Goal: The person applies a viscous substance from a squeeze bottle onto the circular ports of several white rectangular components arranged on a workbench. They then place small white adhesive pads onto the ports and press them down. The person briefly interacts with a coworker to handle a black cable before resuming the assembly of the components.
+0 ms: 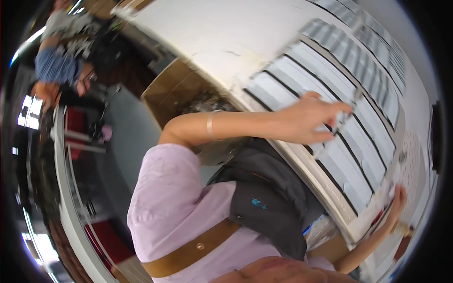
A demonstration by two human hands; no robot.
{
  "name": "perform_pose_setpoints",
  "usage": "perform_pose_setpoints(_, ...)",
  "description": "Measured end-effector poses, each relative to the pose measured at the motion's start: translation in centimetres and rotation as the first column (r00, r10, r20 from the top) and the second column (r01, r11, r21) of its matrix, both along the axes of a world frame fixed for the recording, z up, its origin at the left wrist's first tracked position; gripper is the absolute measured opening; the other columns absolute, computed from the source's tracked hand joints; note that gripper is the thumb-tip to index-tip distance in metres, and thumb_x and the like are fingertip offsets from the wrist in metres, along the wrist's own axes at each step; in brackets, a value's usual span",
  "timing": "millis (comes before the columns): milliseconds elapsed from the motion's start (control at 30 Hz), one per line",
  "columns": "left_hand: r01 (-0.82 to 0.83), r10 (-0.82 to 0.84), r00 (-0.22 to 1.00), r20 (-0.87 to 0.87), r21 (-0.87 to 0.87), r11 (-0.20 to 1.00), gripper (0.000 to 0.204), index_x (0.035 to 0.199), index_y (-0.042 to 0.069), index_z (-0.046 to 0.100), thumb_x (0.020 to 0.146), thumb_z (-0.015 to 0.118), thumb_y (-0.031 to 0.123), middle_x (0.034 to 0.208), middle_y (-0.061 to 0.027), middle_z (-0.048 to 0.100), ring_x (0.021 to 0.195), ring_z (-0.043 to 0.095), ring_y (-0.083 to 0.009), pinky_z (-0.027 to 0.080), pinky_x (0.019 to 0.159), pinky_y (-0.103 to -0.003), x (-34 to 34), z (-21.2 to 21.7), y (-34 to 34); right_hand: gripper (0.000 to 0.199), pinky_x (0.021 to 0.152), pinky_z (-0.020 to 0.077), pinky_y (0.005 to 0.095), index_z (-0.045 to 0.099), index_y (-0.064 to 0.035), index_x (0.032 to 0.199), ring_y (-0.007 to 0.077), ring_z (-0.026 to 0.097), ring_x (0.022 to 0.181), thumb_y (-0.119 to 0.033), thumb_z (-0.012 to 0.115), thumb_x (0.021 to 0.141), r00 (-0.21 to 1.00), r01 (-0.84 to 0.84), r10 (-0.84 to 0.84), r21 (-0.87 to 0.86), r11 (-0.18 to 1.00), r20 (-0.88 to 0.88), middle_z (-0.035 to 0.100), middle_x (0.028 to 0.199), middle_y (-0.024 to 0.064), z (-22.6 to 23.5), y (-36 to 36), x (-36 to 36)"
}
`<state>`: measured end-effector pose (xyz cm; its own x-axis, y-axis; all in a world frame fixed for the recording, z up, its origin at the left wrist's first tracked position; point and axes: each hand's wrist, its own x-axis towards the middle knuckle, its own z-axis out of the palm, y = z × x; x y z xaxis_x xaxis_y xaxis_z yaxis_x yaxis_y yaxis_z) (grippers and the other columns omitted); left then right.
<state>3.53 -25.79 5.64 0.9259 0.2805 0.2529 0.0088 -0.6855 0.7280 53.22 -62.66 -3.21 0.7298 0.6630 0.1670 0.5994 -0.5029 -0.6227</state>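
My left hand (314, 120) reaches across from the left over rows of pale grey-white flat strips (325, 80) separated by dark lines. Its thumb and forefinger are apart, near the seam between two blocks of strips. Motion blur hides whether the fingertips touch a strip. At the table's right side is my right hand (398, 203), its fingers bent together by a small whitish bit (392, 190). What that bit is, I cannot make out.
The strips lie on a white table (226, 28) with more grey rows (382, 45) farther back. Against its left edge stands an open cardboard box (165, 89) with a heap of small pieces inside. A person in blue shorts (56, 66) is at the far left.
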Motion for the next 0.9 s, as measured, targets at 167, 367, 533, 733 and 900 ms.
perform_pose_setpoints(167, 0.1, -0.101, 0.991, 0.09, 0.008, 0.995, 0.06, 0.143, 0.003, 0.043, 0.089, 0.068, 0.011, 0.094, -0.0114, 0.069, 0.094, 0.067, -0.0275, 0.026, 0.112, -0.056, 0.8, -0.1, -1.8, 0.038, 0.106, 0.0393, 0.0324, 0.066, 0.0031, 0.119, 0.0262, 0.056, 0.116, -0.03, 0.063, 0.1, 0.971, 0.019, -0.052, 0.143, 0.99, 0.231, 0.064, 0.124, 0.0126, 0.6, 3.0, -0.5)
perform_pose_setpoints(367, 0.157, -0.158, 0.979, 0.127, 0.022, 0.987, 0.052, 0.135, 0.001, 0.05, 0.088, 0.069, 0.013, 0.092, -0.0086, 0.07, 0.088, 0.067, -0.0257, 0.034, 0.103, -0.05, 2.8, -0.9, -2.4, 0.035, 0.104, 0.0388, 0.0311, 0.066, 0.0026, 0.118, 0.0216, 0.056, 0.113, -0.028, 0.061, 0.102, 0.996, 0.035, -0.047, 0.148, 0.988, 0.078, 0.064, 0.12, 0.0092, 5.8, 7.0, -5.7)
perform_pose_setpoints(533, 0.185, -0.174, 0.967, 0.188, -0.04, 0.982, 0.048, 0.128, 0.001, 0.057, 0.086, 0.072, 0.019, 0.092, -0.0047, 0.071, 0.086, 0.067, -0.0241, 0.048, 0.085, -0.041, 5.4, -1.3, -3.2, 0.031, 0.088, 0.0423, 0.0244, 0.067, -0.0002, 0.114, 0.0115, 0.056, 0.095, -0.028, 0.06, 0.103, 0.993, -0.114, 0.118, 0.312, 0.943, 0.004, 0.065, 0.105, 0.0023, 7.7, 10.1, -8.7)
perform_pose_setpoints(733, 0.196, -0.102, 0.909, 0.403, -0.2, 0.96, 0.056, 0.117, -0.002, 0.06, 0.075, 0.083, 0.027, 0.082, -0.0089, 0.071, 0.078, 0.069, -0.0288, 0.053, 0.077, -0.04, 11.7, -4.4, -5.0, 0.014, 0.051, 0.0286, 0.0192, 0.068, -0.0054, 0.105, 0.0007, 0.043, 0.065, -0.018, 0.064, 0.101, 0.939, -0.225, 0.299, 0.353, 0.908, -0.168, 0.061, 0.086, -0.0044, 9.0, 14.9, -18.4)
perform_pose_setpoints(900, 0.23, -0.03, 0.932, 0.362, -0.526, 0.818, 0.052, 0.1, -0.007, 0.063, 0.07, 0.088, 0.026, 0.079, -0.0168, 0.072, 0.071, 0.071, -0.0247, 0.054, 0.059, -0.034, 12.0, -3.0, -6.5, 0.009, 0.046, 0.0223, 0.0169, 0.069, -0.0064, 0.099, -0.002, 0.037, 0.059, -0.015, 0.066, 0.1, 0.874, -0.335, 0.444, 0.416, 0.845, -0.197, 0.06, 0.082, -0.0054, 8.4, 16.1, -22.8)
